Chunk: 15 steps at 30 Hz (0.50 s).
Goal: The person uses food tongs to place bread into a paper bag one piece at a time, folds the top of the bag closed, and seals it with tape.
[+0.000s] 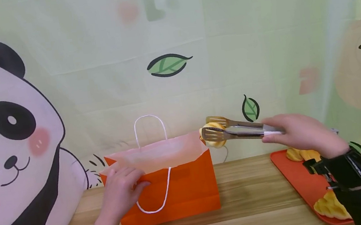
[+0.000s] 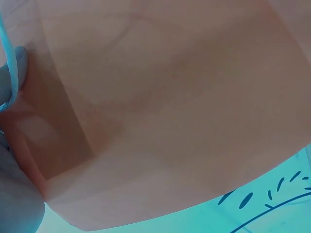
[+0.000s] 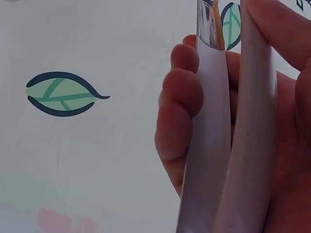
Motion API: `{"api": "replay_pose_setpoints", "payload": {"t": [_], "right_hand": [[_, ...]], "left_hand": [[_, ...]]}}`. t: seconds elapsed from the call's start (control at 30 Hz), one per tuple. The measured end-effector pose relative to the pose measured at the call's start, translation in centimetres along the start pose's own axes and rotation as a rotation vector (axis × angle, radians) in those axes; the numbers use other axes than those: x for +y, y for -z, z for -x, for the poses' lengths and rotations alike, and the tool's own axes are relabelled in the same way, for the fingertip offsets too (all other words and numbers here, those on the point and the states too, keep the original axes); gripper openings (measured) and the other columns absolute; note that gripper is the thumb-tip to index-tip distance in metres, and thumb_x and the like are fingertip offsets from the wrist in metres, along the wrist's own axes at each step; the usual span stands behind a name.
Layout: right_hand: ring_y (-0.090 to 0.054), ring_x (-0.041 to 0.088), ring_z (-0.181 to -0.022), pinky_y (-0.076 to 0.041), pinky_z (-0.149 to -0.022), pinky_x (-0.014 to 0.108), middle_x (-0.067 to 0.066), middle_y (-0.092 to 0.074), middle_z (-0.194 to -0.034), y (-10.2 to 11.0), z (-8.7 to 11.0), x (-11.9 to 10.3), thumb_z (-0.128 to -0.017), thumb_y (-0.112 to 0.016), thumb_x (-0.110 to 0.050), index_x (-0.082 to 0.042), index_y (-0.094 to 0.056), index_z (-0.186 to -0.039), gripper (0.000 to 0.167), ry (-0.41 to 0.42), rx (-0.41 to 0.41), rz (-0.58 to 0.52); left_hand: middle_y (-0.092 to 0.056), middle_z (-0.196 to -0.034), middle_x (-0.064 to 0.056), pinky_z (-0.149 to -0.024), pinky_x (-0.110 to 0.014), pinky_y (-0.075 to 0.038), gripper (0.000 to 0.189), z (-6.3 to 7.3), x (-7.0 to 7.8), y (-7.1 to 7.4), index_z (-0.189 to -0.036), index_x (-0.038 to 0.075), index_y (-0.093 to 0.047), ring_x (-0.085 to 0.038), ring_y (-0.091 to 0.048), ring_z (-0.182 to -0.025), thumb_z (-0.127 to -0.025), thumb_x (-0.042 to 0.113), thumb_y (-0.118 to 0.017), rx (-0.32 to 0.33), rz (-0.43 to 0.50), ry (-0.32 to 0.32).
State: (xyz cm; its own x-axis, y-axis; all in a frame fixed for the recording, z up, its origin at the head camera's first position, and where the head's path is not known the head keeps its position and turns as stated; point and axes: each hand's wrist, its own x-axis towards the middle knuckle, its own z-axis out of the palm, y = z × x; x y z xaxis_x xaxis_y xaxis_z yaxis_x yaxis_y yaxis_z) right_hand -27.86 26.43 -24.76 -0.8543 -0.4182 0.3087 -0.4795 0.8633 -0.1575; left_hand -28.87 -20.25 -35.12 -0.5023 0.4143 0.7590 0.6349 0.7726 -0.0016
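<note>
An orange paper bag [image 1: 183,188] with white cord handles stands open on the wooden table [image 1: 253,194]. My left hand [image 1: 122,190] grips the bag's near rim at its left side; the left wrist view is filled by the bag's wall [image 2: 170,111]. My right hand [image 1: 301,134] squeezes metal tongs [image 1: 237,129], seen close up as tongs [image 3: 233,136] between curled fingers [image 3: 180,107]. The tongs clamp a yellow round pastry [image 1: 213,135] held just above the bag's right rim.
An orange tray [image 1: 299,180] with more yellow pastries [image 1: 330,207] lies at the table's right edge. A backdrop with a panda [image 1: 11,150] and leaves hangs right behind the table. Bare wood lies between bag and tray.
</note>
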Motion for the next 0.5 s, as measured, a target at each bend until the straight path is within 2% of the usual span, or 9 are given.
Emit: {"api": "replay_pose_setpoints", "payload": {"t": [0.17,0.33,0.5], "right_hand": [[-0.062,0.028,-0.096,-0.051,-0.082,0.050,0.012,-0.068,-0.113,0.0,-0.4,-0.5,-0.092,-0.069,-0.045,-0.004,-0.063,-0.130,0.057,0.015,0.011,0.010],[-0.062,0.031,-0.099,-0.051,-0.082,0.051,0.016,-0.067,-0.117,0.0,-0.7,-1.2,-0.092,-0.068,-0.045,-0.001,-0.061,-0.132,0.060,0.031,0.017,0.004],[-0.061,0.027,-0.095,-0.051,-0.079,0.047,0.012,-0.067,-0.113,0.0,-1.2,-2.0,-0.092,-0.069,-0.044,-0.002,-0.061,-0.133,0.059,0.037,0.028,-0.007]], "left_hand": [[-0.066,-0.074,0.005,-0.083,-0.044,-0.033,0.029,0.1,-0.1,-0.1,-0.080,0.015,-0.070,-0.017,-0.059,-0.073,-0.064,0.011,-0.094,-0.005,-0.003,0.008],[-0.065,-0.074,0.005,-0.083,-0.044,-0.033,0.030,0.0,0.0,0.0,-0.080,0.015,-0.070,-0.015,-0.057,-0.073,-0.063,0.011,-0.094,-0.001,-0.004,0.008],[-0.065,-0.073,0.005,-0.083,-0.044,-0.033,0.030,0.0,0.0,0.0,-0.079,0.016,-0.069,-0.015,-0.056,-0.073,-0.063,0.011,-0.094,0.000,-0.001,0.006]]}}
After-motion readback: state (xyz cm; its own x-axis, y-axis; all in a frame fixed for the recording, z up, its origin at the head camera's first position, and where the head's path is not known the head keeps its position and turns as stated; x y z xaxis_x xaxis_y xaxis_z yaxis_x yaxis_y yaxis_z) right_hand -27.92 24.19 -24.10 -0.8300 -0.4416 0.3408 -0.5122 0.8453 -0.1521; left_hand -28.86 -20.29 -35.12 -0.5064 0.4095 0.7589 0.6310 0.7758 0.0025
